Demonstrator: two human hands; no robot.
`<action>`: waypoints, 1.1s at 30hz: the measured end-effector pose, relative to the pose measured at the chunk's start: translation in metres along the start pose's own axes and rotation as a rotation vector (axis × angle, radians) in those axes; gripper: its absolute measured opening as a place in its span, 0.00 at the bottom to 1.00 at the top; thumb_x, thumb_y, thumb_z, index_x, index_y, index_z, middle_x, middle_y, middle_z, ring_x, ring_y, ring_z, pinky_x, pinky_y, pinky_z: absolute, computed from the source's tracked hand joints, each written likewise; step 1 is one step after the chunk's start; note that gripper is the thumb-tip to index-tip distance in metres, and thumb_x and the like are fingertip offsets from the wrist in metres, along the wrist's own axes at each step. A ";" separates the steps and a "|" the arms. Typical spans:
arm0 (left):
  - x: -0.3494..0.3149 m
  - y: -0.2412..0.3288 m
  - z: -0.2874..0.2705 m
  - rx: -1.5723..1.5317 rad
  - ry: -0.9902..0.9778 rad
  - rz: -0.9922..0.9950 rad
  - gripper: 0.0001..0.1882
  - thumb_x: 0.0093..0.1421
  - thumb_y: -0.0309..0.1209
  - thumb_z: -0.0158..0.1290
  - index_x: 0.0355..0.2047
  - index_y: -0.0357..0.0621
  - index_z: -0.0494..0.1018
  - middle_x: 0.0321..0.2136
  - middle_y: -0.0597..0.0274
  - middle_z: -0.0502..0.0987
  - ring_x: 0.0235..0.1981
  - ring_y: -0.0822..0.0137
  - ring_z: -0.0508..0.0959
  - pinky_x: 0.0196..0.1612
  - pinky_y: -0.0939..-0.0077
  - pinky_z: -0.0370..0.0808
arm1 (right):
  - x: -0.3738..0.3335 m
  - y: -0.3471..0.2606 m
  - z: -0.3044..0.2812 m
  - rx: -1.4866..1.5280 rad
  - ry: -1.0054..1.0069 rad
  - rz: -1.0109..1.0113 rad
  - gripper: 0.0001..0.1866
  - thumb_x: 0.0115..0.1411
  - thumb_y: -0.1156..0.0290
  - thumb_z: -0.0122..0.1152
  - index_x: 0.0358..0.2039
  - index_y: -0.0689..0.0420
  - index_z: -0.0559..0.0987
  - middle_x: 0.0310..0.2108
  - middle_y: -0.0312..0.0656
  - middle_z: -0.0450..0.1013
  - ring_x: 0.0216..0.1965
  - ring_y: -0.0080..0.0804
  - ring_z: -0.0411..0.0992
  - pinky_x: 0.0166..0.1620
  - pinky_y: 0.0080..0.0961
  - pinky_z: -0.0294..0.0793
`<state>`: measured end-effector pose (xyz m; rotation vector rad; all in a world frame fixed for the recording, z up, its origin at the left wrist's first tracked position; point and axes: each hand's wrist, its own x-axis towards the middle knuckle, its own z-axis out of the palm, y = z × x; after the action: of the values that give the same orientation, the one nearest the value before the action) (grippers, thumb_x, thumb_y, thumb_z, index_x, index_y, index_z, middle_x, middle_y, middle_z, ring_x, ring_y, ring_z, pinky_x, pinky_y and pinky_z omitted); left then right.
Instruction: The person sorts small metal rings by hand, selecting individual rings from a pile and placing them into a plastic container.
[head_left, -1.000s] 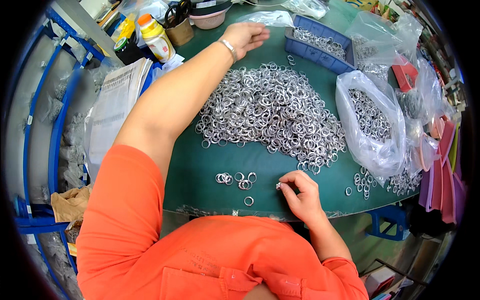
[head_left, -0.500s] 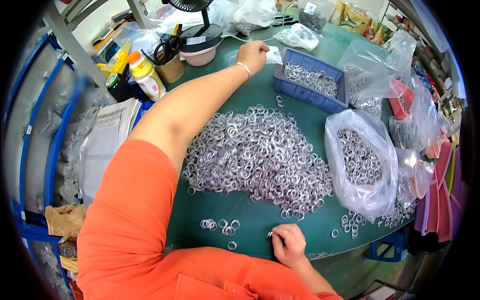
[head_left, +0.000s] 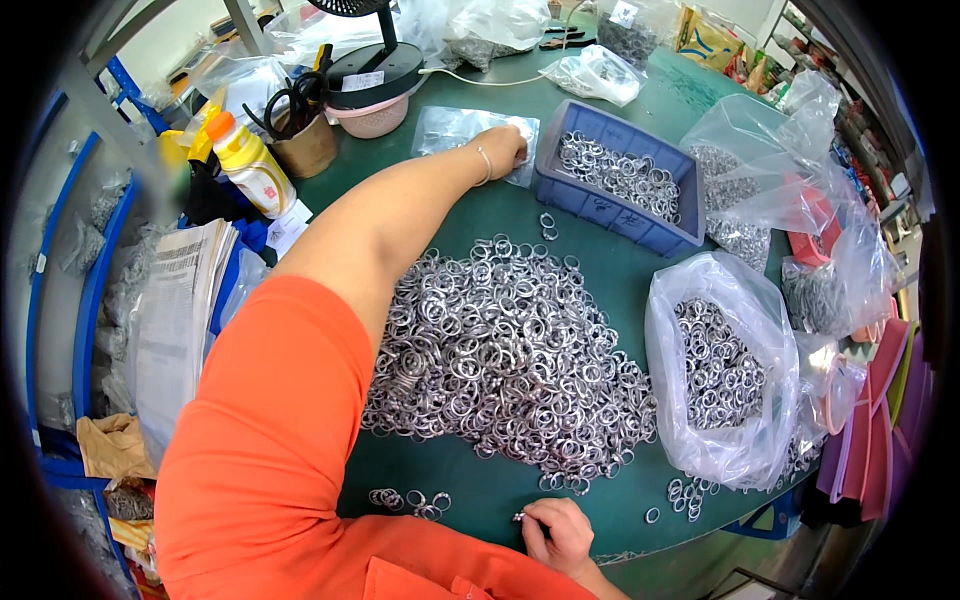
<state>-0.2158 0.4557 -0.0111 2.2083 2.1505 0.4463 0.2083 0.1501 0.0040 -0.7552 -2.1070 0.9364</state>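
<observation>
Left hand (head_left: 507, 150), outstretched second ago, now curls at clear plastic bag (head_left: 455, 128); cannot tell whether it grips. Right hand (head_left: 562, 535) still pinches small metal piece (head_left: 519, 517), likely ring. Reach leaves ring pile (head_left: 510, 365), on counter (head_left: 600, 280) between hands, untouched.

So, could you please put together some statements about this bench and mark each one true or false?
1. The large ring pile lies left of the open plastic bag. True.
2. The left hand is at a flat plastic packet. True.
3. The flat plastic packet lies on the large ring pile. False: it lies on the green table, beyond the pile.
4. The right hand pinches a small metallic piece. True.
5. The right hand is inside the open plastic bag. False: it is near the table's front edge.
</observation>
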 end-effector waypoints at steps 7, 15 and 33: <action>-0.007 0.017 -0.043 -0.162 0.328 -0.157 0.09 0.52 0.33 0.58 0.27 0.39 0.78 0.26 0.48 0.79 0.31 0.53 0.80 0.37 0.65 0.76 | -0.002 0.005 0.000 0.024 -0.010 -0.035 0.11 0.43 0.86 0.64 0.29 0.61 0.77 0.26 0.43 0.75 0.25 0.39 0.74 0.28 0.28 0.73; 0.035 0.042 -0.077 0.309 0.214 0.329 0.10 0.50 0.40 0.54 0.26 0.49 0.78 0.27 0.55 0.79 0.32 0.56 0.79 0.36 0.61 0.76 | -0.001 0.007 0.003 -0.004 -0.057 -0.120 0.08 0.47 0.87 0.60 0.28 0.62 0.75 0.27 0.47 0.73 0.28 0.43 0.73 0.32 0.31 0.73; -0.424 0.228 -0.064 -0.433 -0.005 -0.192 0.12 0.47 0.25 0.63 0.34 0.39 0.75 0.31 0.56 0.72 0.33 0.56 0.75 0.35 0.68 0.73 | 0.020 -0.031 0.056 -0.184 -0.351 -0.053 0.05 0.55 0.75 0.58 0.32 0.58 0.78 0.32 0.44 0.72 0.34 0.45 0.72 0.37 0.38 0.74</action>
<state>-0.0105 0.0167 0.0212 1.7534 1.9996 0.8039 0.1461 0.1260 0.0078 -0.6576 -2.5349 0.9065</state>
